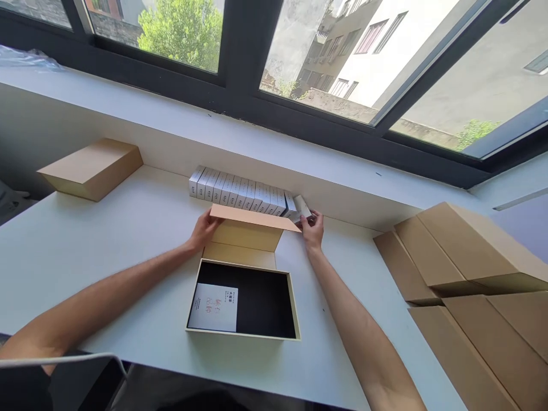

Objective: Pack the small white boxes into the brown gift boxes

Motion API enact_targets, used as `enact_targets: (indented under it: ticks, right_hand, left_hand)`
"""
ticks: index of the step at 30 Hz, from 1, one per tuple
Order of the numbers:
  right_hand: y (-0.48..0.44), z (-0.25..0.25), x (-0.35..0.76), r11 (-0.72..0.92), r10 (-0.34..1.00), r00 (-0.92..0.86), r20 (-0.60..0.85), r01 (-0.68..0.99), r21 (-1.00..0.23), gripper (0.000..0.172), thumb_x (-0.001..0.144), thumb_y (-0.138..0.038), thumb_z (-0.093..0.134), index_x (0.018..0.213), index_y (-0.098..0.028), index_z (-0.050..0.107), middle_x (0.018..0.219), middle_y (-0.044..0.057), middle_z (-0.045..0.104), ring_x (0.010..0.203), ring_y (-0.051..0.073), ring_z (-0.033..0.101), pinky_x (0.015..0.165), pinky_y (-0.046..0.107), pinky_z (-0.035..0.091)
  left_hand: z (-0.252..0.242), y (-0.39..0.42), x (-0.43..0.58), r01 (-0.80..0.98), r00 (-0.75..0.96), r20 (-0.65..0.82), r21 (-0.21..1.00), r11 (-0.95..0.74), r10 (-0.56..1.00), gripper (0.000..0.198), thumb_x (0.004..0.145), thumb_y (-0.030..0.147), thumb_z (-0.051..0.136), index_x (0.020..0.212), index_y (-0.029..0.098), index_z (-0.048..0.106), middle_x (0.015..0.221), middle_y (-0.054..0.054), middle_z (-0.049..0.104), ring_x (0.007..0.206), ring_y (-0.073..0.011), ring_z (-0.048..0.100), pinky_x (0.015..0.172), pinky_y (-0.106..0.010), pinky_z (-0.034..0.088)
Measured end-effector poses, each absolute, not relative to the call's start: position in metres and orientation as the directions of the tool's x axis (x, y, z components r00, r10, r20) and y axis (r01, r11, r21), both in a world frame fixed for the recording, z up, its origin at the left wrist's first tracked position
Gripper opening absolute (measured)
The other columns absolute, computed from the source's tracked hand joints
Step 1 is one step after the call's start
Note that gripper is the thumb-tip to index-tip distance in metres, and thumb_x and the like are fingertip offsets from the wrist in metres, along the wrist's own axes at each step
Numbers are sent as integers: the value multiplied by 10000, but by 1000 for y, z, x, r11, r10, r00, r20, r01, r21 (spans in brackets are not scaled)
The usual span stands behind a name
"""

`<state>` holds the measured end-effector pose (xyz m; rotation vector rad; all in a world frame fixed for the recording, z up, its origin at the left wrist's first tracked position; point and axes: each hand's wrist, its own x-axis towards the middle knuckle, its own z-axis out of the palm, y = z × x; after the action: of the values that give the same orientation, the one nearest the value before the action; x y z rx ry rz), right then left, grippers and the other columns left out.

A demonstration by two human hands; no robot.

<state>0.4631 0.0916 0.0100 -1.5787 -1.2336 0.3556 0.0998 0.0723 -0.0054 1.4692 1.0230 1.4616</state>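
An open cardboard gift box [296,311] with a black lining stands on the white table before me. One small white box [226,317] with printed characters lies in its left part. My left hand [204,229] grips the left edge of the raised flap lid [254,217], its fingertips partly hidden. Behind the lid, a row of white boxes [240,191] stands along the wall. At that row's right end, my right hand [314,229] has its fingers closed on another small white box [302,206], which is tilted. The lid's right corner reaches close to this hand.
A closed brown box [92,165] sits at the back left. Several brown boxes [466,251] are stacked at the right. The window sill [171,137] runs behind the table [141,297]. A white cable [64,360] crosses the lower left near my arm.
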Motion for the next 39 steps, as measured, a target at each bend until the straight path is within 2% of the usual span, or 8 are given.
enact_targets:
  ticks: [6, 13, 25, 28, 31, 33, 36, 39]
  right_hand:
    - [43, 33, 472, 97, 829, 500, 252, 314, -944, 341, 960, -381, 622, 1222, -164, 597, 1139, 72, 650, 929, 186, 660, 782, 374, 583]
    - [-31, 111, 454, 211, 812, 507, 289, 206, -956, 414, 749, -437, 768, 1084, -274, 587, 978, -25, 669, 835, 141, 650, 663, 251, 549]
    - [-94, 154, 339, 188, 981, -125, 149, 400, -897, 308, 864, -493, 705, 1054, -255, 664, 793, -3, 682, 732, 163, 633, 620, 275, 522]
    - [-93, 143, 348, 288, 913, -407, -8, 660, -694, 217, 942, -437, 601, 984, -243, 689, 929, 46, 728, 857, 214, 670, 751, 362, 555]
    - [-100, 122, 351, 534, 824, -563, -67, 811, -241, 270, 983, -273, 483, 858, -220, 717, 1125, 122, 715, 1052, 288, 645, 918, 491, 512]
    - [-106, 109, 348, 589, 807, -590, -32, 808, -20, 307, 979, -177, 423, 995, -214, 727, 1220, 146, 685, 1134, 299, 615, 964, 510, 481]
    - [-113, 98, 341, 597, 800, -600, -12, 794, 118, 399, 963, -133, 422, 1290, -210, 637, 1297, 152, 652, 1171, 302, 600, 980, 512, 455]
    - [-115, 100, 335, 589, 801, -599, -2, 788, 179, 447, 941, -114, 436, 1345, -196, 610, 1264, 174, 660, 1176, 328, 594, 1056, 599, 370]
  left_hand:
    - [-7, 71, 99, -22, 11, 354, 935, -354, 935, 462, 786, 585, 686, 952, 154, 669, 845, -89, 744, 804, -249, 690, 637, -289, 531]
    - [-8, 73, 95, 11, 8, 356, 934, -356, 934, 497, 796, 602, 666, 996, 148, 673, 933, -98, 756, 883, -253, 694, 702, -295, 536]
    - [-10, 76, 93, 15, 14, 391, 920, -391, 920, 422, 816, 530, 669, 997, 149, 675, 974, -103, 757, 922, -262, 697, 742, -318, 555]
    - [-10, 78, 93, 26, 7, 390, 921, -390, 921, 396, 826, 505, 654, 1001, 149, 677, 975, -99, 758, 912, -253, 697, 752, -316, 548]
    - [-10, 78, 93, 18, 8, 388, 922, -388, 922, 387, 831, 491, 650, 1010, 150, 677, 974, -100, 758, 906, -255, 696, 754, -325, 540]
    - [-9, 78, 93, 9, 10, 384, 923, -384, 923, 390, 834, 490, 652, 1027, 152, 676, 986, -100, 757, 916, -255, 695, 758, -326, 537]
    - [-8, 77, 93, 6, 13, 373, 928, -373, 928, 410, 841, 510, 647, 1037, 151, 674, 994, -98, 756, 923, -251, 693, 762, -322, 537]
    - [-7, 76, 93, 12, 11, 375, 927, -375, 927, 429, 839, 531, 646, 1034, 150, 674, 993, -99, 756, 927, -250, 692, 761, -318, 538]
